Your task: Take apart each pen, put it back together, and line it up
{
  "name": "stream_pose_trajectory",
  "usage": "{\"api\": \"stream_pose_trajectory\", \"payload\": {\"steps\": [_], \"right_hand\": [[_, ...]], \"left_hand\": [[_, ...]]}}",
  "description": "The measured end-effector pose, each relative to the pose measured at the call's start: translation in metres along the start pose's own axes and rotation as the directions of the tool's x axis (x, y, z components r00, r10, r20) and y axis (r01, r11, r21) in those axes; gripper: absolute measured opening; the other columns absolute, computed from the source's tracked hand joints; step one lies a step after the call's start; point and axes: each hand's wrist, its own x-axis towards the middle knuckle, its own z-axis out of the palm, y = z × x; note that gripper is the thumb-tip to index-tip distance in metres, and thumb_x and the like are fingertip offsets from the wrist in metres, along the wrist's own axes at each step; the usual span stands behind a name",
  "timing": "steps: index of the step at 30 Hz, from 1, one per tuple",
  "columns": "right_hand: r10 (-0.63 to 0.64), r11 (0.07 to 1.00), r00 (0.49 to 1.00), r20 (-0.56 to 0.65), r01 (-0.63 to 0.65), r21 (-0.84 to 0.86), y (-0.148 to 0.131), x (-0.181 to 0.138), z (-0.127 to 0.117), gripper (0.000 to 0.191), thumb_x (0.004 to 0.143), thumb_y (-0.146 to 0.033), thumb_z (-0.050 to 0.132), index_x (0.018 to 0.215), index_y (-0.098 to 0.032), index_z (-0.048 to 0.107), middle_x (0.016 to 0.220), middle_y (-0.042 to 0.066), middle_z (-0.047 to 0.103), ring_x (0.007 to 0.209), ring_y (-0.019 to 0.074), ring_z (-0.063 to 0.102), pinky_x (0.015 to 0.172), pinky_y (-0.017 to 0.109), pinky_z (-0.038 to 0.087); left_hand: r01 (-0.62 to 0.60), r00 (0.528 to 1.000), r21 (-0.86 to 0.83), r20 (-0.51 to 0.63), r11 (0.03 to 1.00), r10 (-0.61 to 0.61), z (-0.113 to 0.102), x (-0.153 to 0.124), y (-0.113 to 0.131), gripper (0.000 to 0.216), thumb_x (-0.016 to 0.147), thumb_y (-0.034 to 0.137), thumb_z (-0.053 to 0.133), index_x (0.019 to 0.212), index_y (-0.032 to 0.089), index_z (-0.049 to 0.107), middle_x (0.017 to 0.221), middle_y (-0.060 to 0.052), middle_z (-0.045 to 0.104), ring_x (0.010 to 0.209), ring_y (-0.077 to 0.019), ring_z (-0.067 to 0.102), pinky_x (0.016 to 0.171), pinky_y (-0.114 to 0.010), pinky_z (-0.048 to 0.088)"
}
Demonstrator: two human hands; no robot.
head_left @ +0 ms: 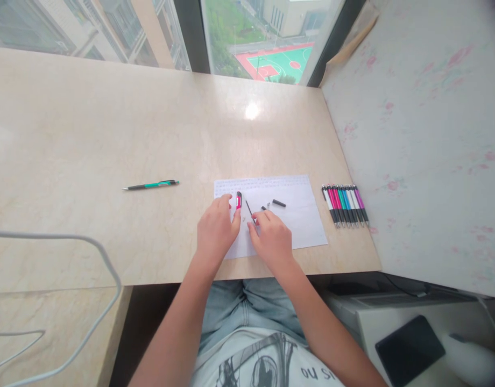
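Observation:
My left hand point(217, 224) is over the left part of a written sheet of paper point(304, 228), thumb and fingers apart. Its thumb tip is at the lower end of a pink pen barrel point(239, 200) with a dark top. My right hand point(273, 234) pinches a thin dark pen refill point(248, 207), which points up and left toward the barrel. A short black grip piece point(278, 203) lies on the paper beyond the right hand. Close to it are a tiny grey part point(268, 204) and another dark piece point(263, 208), partly hidden by the fingers.
A row of several click pens point(345, 206) in mixed colours lies right of the paper by the wall. A green and black pen point(150, 185) rests alone on the left of the desk point(110, 129). A grey cable point(106, 263) loops at the left edge.

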Motion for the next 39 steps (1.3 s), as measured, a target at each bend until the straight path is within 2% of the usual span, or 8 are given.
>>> {"api": "stream_pose_trajectory", "payload": {"steps": [5, 14, 20, 22, 25, 31, 35, 39], "right_hand": [[0.005, 0.999, 1.000, 0.021, -0.004, -0.039, -0.010, 0.008, 0.006, 0.024, 0.095, -0.029, 0.053, 0.114, -0.021, 0.065, 0.098, 0.007, 0.067, 0.088, 0.0206, 0.062, 0.065, 0.028, 0.041], [-0.048, 0.992, 0.999, 0.009, 0.048, -0.118, -0.013, 0.013, 0.013, 0.019, 0.098, -0.025, 0.050, 0.091, -0.021, 0.067, 0.092, 0.007, 0.066, 0.084, 0.0193, 0.060, 0.060, 0.027, 0.037], [-0.086, 0.978, 0.996, -0.014, 0.087, 0.189, -0.007, 0.009, 0.008, 0.013, 0.089, -0.014, 0.057, 0.089, -0.020, 0.069, 0.087, 0.005, 0.069, 0.078, 0.0177, 0.062, 0.070, 0.028, 0.045], [-0.050, 0.919, 0.999, -0.019, 0.053, 0.390, -0.004, 0.004, 0.005, 0.012, 0.087, -0.015, 0.059, 0.089, -0.019, 0.069, 0.085, 0.004, 0.071, 0.071, 0.0158, 0.062, 0.070, 0.028, 0.048], [0.093, 0.746, 0.995, 0.030, -0.089, 0.660, 0.002, -0.008, 0.002, 0.009, 0.085, -0.021, 0.062, 0.090, -0.020, 0.071, 0.085, 0.004, 0.073, 0.071, 0.0160, 0.066, 0.067, 0.027, 0.053], [0.259, 0.489, 0.957, 0.133, -0.249, 0.836, 0.005, -0.030, -0.005, 0.014, 0.082, -0.027, 0.068, 0.091, -0.019, 0.074, 0.085, 0.005, 0.075, 0.078, 0.0188, 0.070, 0.071, 0.030, 0.057], [0.305, 0.448, 0.940, 0.149, -0.280, 0.849, 0.002, -0.035, -0.015, 0.014, 0.082, -0.028, 0.068, 0.091, -0.019, 0.074, 0.077, 0.004, 0.073, 0.070, 0.0174, 0.068, 0.065, 0.029, 0.057], [0.287, 0.515, 0.952, 0.104, -0.245, 0.821, 0.001, -0.036, -0.018, 0.013, 0.084, -0.029, 0.067, 0.091, -0.019, 0.074, 0.079, 0.004, 0.073, 0.070, 0.0171, 0.068, 0.064, 0.029, 0.056]], "left_hand": [[-0.014, 0.994, 0.132, 0.111, 0.991, -0.001, -0.001, 0.018, 0.006, 0.026, 0.092, 0.027, 0.051, 0.114, 0.014, 0.056, 0.098, -0.012, 0.066, 0.086, -0.0250, 0.064, 0.070, -0.033, 0.045], [-0.023, 0.983, 0.192, 0.182, 0.981, -0.013, 0.001, 0.029, 0.011, 0.021, 0.090, 0.016, 0.047, 0.108, 0.014, 0.057, 0.092, -0.014, 0.068, 0.082, -0.0268, 0.065, 0.069, -0.034, 0.044], [0.087, 0.991, -0.225, 0.118, 0.970, -0.062, -0.008, 0.026, -0.007, 0.024, 0.083, 0.018, 0.058, 0.105, 0.016, 0.066, 0.086, -0.009, 0.070, 0.077, -0.0236, 0.064, 0.071, -0.034, 0.045], [0.167, 0.981, -0.541, 0.178, 0.824, -0.082, -0.012, 0.016, -0.011, 0.015, 0.083, 0.023, 0.063, 0.095, 0.018, 0.069, 0.082, -0.006, 0.070, 0.070, -0.0194, 0.062, 0.067, -0.031, 0.046], [0.314, 0.949, -0.831, 0.267, 0.459, -0.165, -0.012, -0.007, -0.008, 0.014, 0.081, 0.030, 0.070, 0.088, 0.018, 0.068, 0.081, -0.004, 0.068, 0.072, -0.0161, 0.062, 0.062, -0.025, 0.045], [0.427, 0.801, -0.872, 0.488, -0.240, -0.348, 0.002, -0.051, 0.015, 0.019, 0.077, 0.024, 0.077, 0.090, 0.016, 0.067, 0.090, -0.005, 0.069, 0.082, -0.0130, 0.066, 0.061, -0.017, 0.047], [0.400, 0.741, -0.811, 0.561, -0.427, -0.370, 0.004, -0.063, 0.021, 0.016, 0.078, 0.018, 0.077, 0.089, 0.015, 0.066, 0.088, -0.005, 0.070, 0.083, -0.0121, 0.067, 0.062, -0.016, 0.050], [0.392, 0.739, -0.784, 0.580, -0.481, -0.344, 0.003, -0.067, 0.025, 0.014, 0.079, 0.016, 0.076, 0.089, 0.014, 0.066, 0.087, -0.005, 0.070, 0.080, -0.0106, 0.067, 0.061, -0.014, 0.051]]}}
